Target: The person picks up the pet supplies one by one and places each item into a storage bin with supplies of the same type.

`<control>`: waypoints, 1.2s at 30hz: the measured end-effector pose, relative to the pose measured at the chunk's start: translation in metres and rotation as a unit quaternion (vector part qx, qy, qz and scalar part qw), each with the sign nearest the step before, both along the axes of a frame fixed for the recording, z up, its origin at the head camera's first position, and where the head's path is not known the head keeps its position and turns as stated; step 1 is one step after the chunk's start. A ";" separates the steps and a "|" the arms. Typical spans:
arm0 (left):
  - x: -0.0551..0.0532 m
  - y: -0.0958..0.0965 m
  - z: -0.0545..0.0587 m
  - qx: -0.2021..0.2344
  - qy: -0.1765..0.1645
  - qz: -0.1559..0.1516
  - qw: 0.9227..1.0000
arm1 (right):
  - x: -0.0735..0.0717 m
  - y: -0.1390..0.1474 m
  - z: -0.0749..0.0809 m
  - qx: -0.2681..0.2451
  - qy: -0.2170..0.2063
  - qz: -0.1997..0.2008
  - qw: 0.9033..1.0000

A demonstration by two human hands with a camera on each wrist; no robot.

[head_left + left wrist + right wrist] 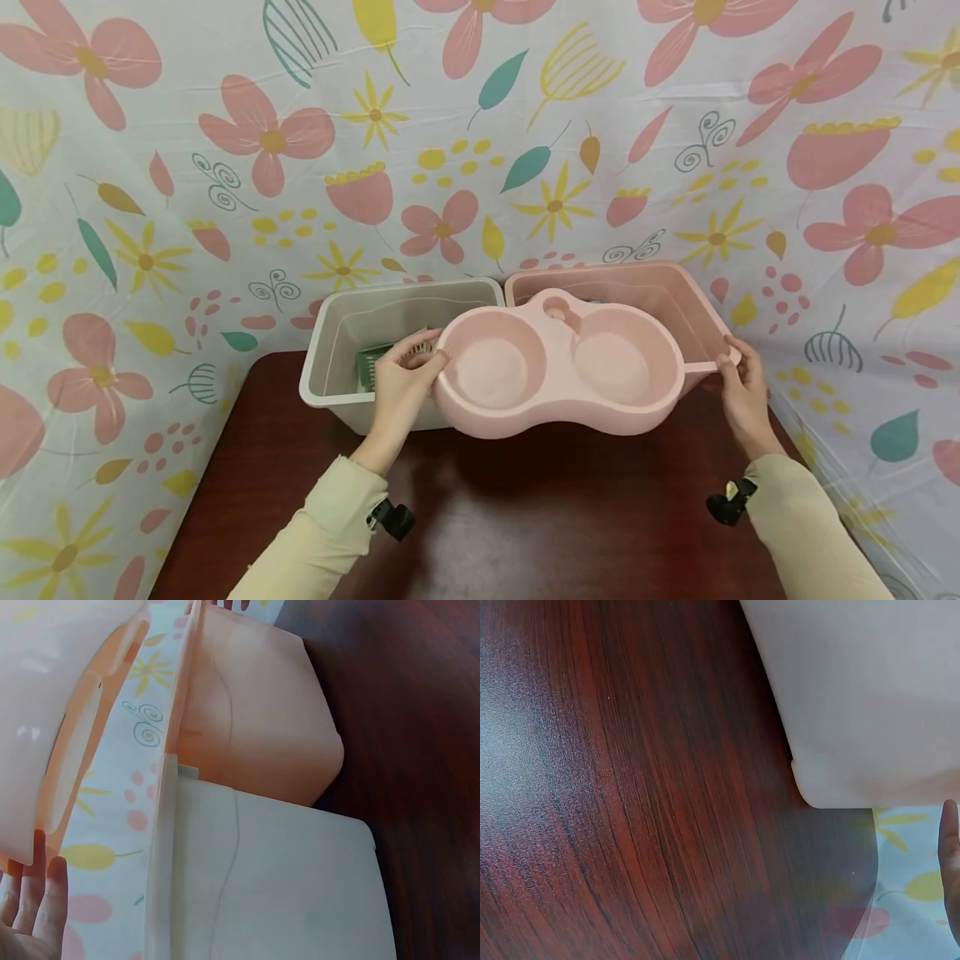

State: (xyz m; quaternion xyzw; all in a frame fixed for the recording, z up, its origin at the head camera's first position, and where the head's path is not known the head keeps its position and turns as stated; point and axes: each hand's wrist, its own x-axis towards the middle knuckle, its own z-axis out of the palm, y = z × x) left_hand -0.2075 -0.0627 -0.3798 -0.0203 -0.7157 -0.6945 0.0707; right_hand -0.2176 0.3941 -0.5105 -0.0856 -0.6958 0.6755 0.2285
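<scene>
A pink double pet bowl, with two round wells and a small round recess between them, is held tilted in the air in front of the bins. My left hand grips its left rim between thumb and fingers; in the left wrist view those fingers show beneath its edge. Behind the bowl stands a pink bin, partly hidden by it. My right hand pinches the bin's front right rim corner. In the right wrist view only part of that hand shows beside the bin's wall.
A whitish-grey bin stands left of the pink one, nearly touching it, with a green item inside. Both bins stand on a dark red-brown wooden table. A flower-printed cloth hangs behind and along the sides.
</scene>
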 end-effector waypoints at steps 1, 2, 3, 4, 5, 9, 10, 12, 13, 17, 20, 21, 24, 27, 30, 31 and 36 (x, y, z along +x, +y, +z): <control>-0.002 0.002 0.000 -0.001 0.004 -0.001 1.000 | -0.001 0.001 -0.001 -0.006 0.003 0.000 1.000; -0.005 0.003 0.001 -0.002 0.007 -0.001 1.000 | -0.002 0.001 -0.002 -0.003 0.003 -0.004 1.000; -0.008 0.005 0.001 -0.002 0.011 -0.001 1.000 | -0.002 0.002 -0.003 -0.004 0.005 -0.003 1.000; -0.011 0.007 0.000 -0.004 0.015 0.001 1.000 | -0.002 0.002 -0.004 -0.005 0.007 -0.002 1.000; -0.014 0.009 -0.001 -0.005 0.020 0.003 1.000 | -0.002 0.002 -0.004 -0.005 0.008 0.000 1.000; -0.032 0.016 -0.014 -0.027 0.038 0.024 0.999 | -0.001 0.001 0.000 0.000 0.007 0.004 1.000; -0.037 0.018 -0.017 -0.033 0.041 0.029 0.998 | 0.001 -0.001 0.004 0.009 0.002 0.001 1.000; -0.044 0.022 -0.022 -0.039 0.044 0.036 0.998 | 0.001 -0.003 0.005 0.000 0.008 0.002 1.000; -0.047 0.023 -0.023 -0.039 0.044 0.036 0.998 | 0.000 -0.003 0.005 -0.012 0.013 0.003 1.000; -0.056 0.033 -0.020 -0.025 0.061 0.026 0.997 | -0.003 -0.001 -0.002 -0.037 0.029 0.005 0.999; -0.063 0.041 -0.018 -0.039 0.082 0.028 0.995 | -0.002 0.000 -0.003 -0.032 0.026 0.008 0.999; -0.066 0.043 -0.017 -0.048 0.087 0.032 0.995 | -0.002 0.000 -0.002 -0.029 0.026 0.012 0.999; -0.072 0.051 -0.016 -0.067 0.090 0.043 0.993 | 0.001 -0.001 0.001 -0.021 0.024 0.023 0.999; -0.080 0.059 -0.017 -0.076 0.082 0.052 0.992 | 0.005 -0.005 0.006 -0.016 0.024 0.032 0.999; -0.087 0.069 -0.018 -0.072 0.074 0.055 0.993 | 0.007 -0.008 0.010 -0.017 0.027 0.035 0.999; -0.089 0.072 -0.019 -0.071 0.073 0.056 0.993 | 0.008 -0.009 0.010 -0.016 0.027 0.036 0.999; -0.099 0.088 -0.022 -0.084 0.067 0.065 0.992 | 0.010 -0.009 0.012 -0.024 0.031 0.041 0.998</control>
